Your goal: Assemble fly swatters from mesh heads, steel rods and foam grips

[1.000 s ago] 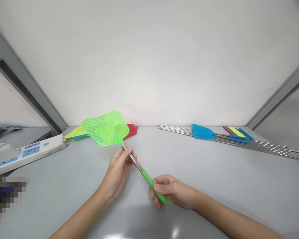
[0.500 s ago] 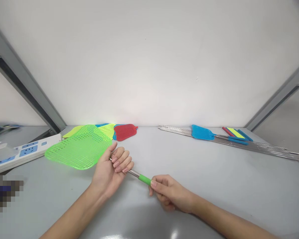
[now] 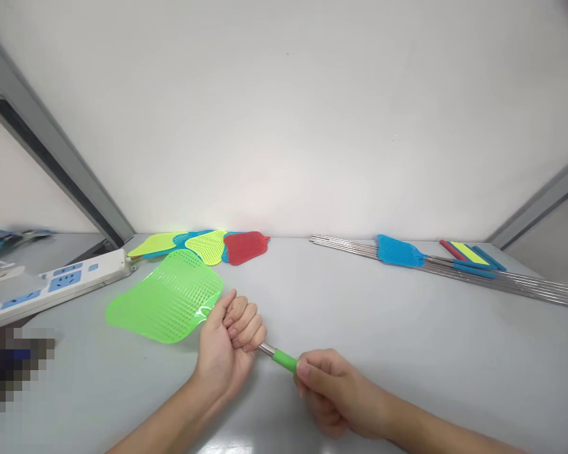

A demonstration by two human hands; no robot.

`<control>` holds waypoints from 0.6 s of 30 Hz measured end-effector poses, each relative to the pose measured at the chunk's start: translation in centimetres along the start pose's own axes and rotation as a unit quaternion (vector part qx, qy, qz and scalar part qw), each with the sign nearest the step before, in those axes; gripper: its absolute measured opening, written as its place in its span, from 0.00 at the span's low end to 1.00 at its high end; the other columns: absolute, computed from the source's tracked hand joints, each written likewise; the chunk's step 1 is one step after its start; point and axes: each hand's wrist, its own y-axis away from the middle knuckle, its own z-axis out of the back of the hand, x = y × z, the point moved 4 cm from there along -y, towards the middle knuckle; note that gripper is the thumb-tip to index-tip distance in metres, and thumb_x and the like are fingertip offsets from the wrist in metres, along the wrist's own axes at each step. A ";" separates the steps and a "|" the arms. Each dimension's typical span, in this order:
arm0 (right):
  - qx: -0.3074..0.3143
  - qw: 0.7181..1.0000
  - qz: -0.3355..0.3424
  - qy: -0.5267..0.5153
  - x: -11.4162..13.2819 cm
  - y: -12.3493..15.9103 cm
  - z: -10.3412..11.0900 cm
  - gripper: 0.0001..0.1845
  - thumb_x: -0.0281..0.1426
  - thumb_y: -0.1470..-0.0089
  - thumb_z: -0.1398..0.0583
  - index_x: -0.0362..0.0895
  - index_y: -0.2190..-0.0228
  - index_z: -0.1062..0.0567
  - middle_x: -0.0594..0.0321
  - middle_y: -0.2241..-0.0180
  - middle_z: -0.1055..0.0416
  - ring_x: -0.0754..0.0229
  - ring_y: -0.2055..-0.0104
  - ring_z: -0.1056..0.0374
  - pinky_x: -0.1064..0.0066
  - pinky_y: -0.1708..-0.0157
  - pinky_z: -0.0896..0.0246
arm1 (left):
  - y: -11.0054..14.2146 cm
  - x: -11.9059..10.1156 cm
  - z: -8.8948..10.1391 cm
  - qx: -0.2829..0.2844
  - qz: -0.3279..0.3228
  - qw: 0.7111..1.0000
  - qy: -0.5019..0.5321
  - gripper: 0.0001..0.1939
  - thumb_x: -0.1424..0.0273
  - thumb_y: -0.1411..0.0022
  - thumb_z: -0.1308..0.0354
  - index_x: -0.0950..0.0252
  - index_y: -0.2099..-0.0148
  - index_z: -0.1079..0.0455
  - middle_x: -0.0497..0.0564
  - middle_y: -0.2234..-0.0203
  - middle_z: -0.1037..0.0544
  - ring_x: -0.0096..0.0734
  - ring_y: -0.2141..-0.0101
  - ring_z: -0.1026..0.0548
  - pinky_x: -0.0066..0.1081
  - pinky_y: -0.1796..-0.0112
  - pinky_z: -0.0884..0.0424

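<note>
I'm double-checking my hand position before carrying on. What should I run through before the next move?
Left hand closed around the steel shaft of the green plastic fly swatter: ok.
Right hand holding the end of the green grip: ok.
Swatter head apart from the white power strip: ok.
Joint between shaft and head sound: cannot tell, the left hand hides most of it.
Steel rods away from both hands: ok.
</note>
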 end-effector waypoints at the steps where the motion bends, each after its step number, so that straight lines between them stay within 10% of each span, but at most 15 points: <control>1: 0.001 1.000 -0.002 -0.006 0.0 0.0 0.0 0.17 0.44 0.51 0.47 0.42 0.77 0.39 0.76 0.90 0.54 0.75 0.90 0.63 0.80 0.91 0.67 | 0.1 0.1 0.1 -0.004 -0.006 1.000 -0.003 0.20 0.70 0.44 0.52 0.64 0.85 0.54 0.40 0.90 0.58 0.17 0.90 0.57 0.24 0.88 0.57; 18: -0.017 0.997 0.000 0.072 -0.4 0.2 0.4 0.18 0.45 0.52 0.47 0.42 0.78 0.39 0.75 0.91 0.51 0.74 0.91 0.56 0.80 0.91 0.61 | 0.7 1.8 0.7 -0.017 0.008 0.999 0.027 0.20 0.68 0.43 0.54 0.64 0.84 0.53 0.39 0.88 0.60 0.18 0.88 0.60 0.24 0.87 0.57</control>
